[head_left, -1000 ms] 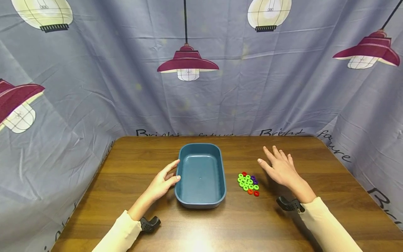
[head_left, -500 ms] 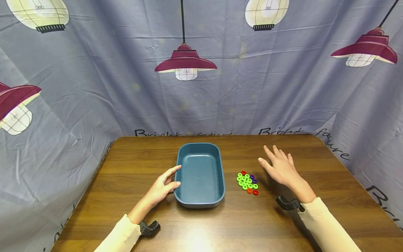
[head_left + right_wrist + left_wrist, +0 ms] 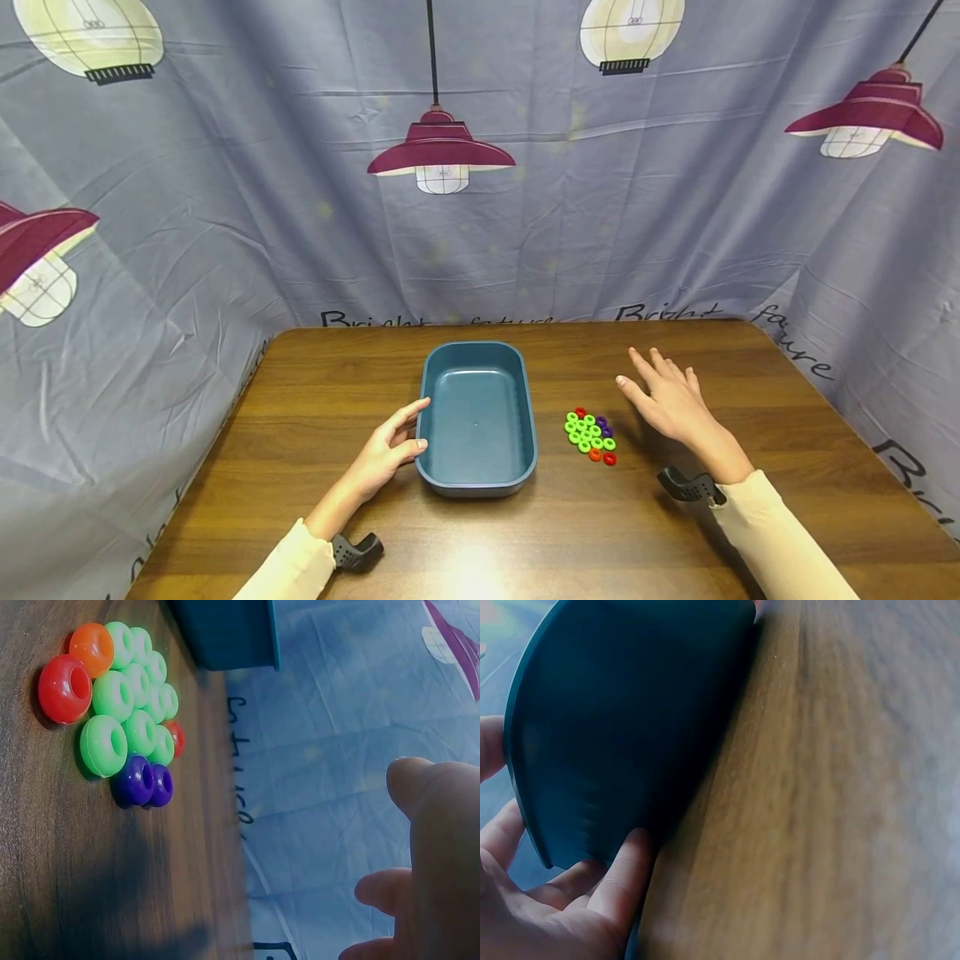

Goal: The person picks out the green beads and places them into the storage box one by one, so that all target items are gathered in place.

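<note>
The left hand [image 3: 386, 452] rests with relaxed fingers against the left wall of the teal rounded plastic tray [image 3: 477, 480], thumb touching its rim, gripping nothing. Beyond the tray's right side lies a cluster of green, purple, orange and red plastic ring beads [image 3: 590, 435]. Just right of them, the right hand [image 3: 671, 400] hovers spread flat and empty over the brown wooden table [image 3: 315, 375].

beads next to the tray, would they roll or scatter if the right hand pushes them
The beads are small, loose, glossy rings lying flat, so they would probably slide and scatter rather than roll. They look light; any tipped on edge might roll across the smooth table.
</note>
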A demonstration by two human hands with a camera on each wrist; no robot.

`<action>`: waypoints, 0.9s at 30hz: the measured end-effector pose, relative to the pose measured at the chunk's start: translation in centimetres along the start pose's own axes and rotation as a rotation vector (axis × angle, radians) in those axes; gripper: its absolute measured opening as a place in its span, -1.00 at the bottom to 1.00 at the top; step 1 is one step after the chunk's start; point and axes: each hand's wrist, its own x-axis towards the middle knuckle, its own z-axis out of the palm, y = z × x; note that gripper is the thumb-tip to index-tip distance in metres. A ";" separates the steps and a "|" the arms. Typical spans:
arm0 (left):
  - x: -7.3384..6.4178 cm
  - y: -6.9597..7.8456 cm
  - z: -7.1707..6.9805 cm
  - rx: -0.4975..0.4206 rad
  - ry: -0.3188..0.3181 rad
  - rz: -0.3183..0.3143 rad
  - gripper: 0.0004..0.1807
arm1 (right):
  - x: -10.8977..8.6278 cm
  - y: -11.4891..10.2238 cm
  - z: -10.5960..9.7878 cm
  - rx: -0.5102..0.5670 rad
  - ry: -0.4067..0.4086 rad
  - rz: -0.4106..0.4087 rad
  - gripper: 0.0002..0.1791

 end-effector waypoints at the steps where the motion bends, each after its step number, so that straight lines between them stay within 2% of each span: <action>1: 0.0 0.0 0.0 0.000 0.001 0.002 -0.26 | 0.0 0.0 0.0 -0.001 0.002 0.000 -0.15; 13: 0.0 -0.1 0.0 -0.010 0.003 0.007 -0.26 | -0.2 -0.2 0.6 0.011 0.004 -0.034 -0.24; 27: 0.1 -0.1 0.0 -0.018 0.005 0.001 -0.26 | -0.3 -0.2 1.5 0.040 0.047 -0.095 -0.36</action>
